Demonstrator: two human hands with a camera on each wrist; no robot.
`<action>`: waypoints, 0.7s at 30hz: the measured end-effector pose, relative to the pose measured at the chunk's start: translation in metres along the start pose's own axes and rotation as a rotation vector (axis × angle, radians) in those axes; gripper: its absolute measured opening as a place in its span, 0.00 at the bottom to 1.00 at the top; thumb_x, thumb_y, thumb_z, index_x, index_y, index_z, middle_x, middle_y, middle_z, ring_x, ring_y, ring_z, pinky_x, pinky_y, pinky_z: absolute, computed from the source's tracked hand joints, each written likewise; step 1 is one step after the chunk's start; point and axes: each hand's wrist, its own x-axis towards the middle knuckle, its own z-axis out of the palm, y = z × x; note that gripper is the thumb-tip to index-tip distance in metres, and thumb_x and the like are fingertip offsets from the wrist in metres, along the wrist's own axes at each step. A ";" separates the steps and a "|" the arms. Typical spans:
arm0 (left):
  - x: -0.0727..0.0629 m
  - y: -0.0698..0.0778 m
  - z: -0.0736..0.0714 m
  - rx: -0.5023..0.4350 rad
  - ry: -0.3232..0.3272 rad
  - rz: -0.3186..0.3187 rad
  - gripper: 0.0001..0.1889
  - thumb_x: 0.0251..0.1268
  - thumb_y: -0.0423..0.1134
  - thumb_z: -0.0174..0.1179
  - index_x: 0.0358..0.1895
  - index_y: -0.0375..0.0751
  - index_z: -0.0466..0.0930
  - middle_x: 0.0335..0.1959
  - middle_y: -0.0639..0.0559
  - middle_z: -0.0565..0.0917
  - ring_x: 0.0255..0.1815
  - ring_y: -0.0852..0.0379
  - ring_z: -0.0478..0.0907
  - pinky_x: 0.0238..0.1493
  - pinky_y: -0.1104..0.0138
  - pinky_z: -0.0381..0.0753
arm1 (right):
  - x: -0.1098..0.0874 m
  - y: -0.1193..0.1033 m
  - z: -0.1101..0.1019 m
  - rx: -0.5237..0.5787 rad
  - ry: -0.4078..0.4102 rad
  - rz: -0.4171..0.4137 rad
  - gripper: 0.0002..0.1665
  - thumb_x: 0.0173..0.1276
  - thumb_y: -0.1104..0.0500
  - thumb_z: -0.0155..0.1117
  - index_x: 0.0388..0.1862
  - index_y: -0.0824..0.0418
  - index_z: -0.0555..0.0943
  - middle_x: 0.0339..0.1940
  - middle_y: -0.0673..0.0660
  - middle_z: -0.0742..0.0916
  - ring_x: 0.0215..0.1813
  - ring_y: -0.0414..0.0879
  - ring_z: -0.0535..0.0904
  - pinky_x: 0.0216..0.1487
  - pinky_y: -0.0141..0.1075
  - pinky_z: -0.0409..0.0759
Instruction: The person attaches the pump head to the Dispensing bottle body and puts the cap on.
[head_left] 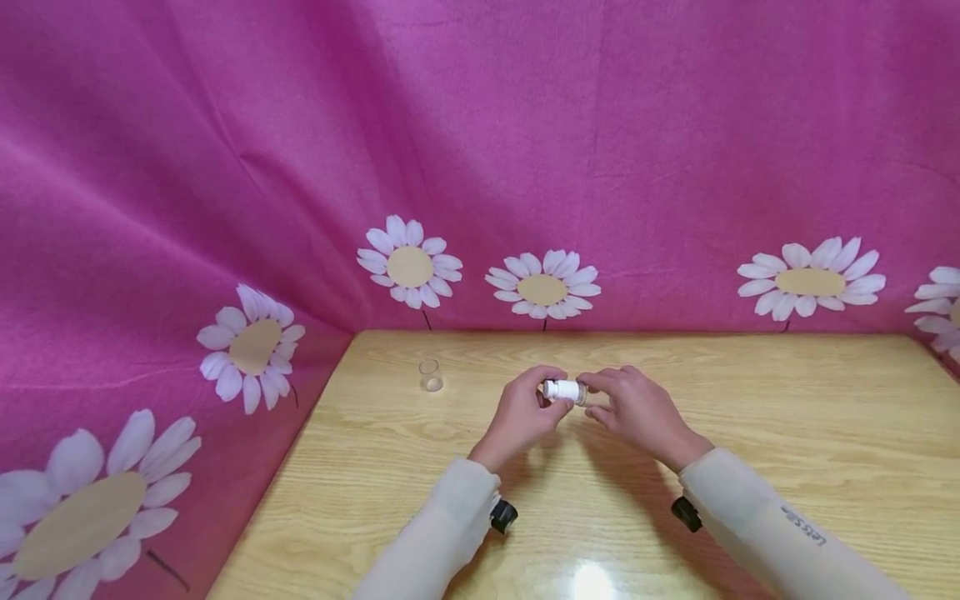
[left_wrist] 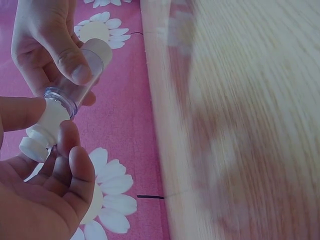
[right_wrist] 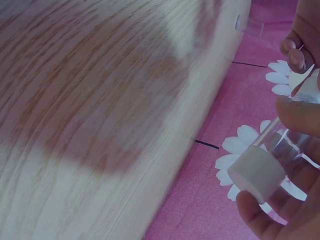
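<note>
Both hands hold a small cosmetic-type bottle above the wooden table, lying nearly level between them in the head view. My left hand (head_left: 521, 421) pinches its white pump head (head_left: 562, 390) between thumb and fingers; in the left wrist view the stepped white top (left_wrist: 42, 131) shows beside the thumb. My right hand (head_left: 645, 414) grips the clear bottle (left_wrist: 91, 66), fingers and thumb around its wall. A white base (right_wrist: 256, 173) closes the bottle's far end. At the clear threaded collar (left_wrist: 62, 100), the pump head and bottle meet.
A clear cup-shaped cap (head_left: 431, 377) stands on the table (head_left: 360, 450) toward the back left. Pink cloth (head_left: 480, 125) printed with white flowers hangs along the table's back and left edges.
</note>
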 end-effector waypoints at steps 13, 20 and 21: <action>-0.002 0.000 0.000 -0.066 0.001 -0.049 0.22 0.64 0.41 0.66 0.60 0.44 0.76 0.47 0.49 0.80 0.30 0.61 0.73 0.27 0.75 0.74 | -0.001 0.002 0.002 0.002 -0.012 0.009 0.25 0.54 0.60 0.77 0.53 0.59 0.84 0.43 0.57 0.90 0.40 0.53 0.81 0.39 0.48 0.82; 0.002 0.006 -0.003 0.031 0.067 -0.203 0.29 0.69 0.63 0.53 0.63 0.46 0.74 0.52 0.51 0.83 0.46 0.54 0.79 0.46 0.62 0.78 | -0.001 0.003 0.001 0.002 -0.018 0.022 0.26 0.55 0.60 0.77 0.54 0.59 0.84 0.44 0.57 0.90 0.38 0.50 0.80 0.37 0.45 0.81; 0.004 0.007 -0.004 0.050 0.069 -0.218 0.29 0.70 0.64 0.52 0.60 0.46 0.76 0.49 0.52 0.84 0.47 0.53 0.79 0.47 0.61 0.78 | -0.001 0.002 0.000 0.001 -0.015 0.022 0.26 0.55 0.60 0.77 0.54 0.59 0.84 0.43 0.57 0.90 0.38 0.49 0.79 0.36 0.45 0.81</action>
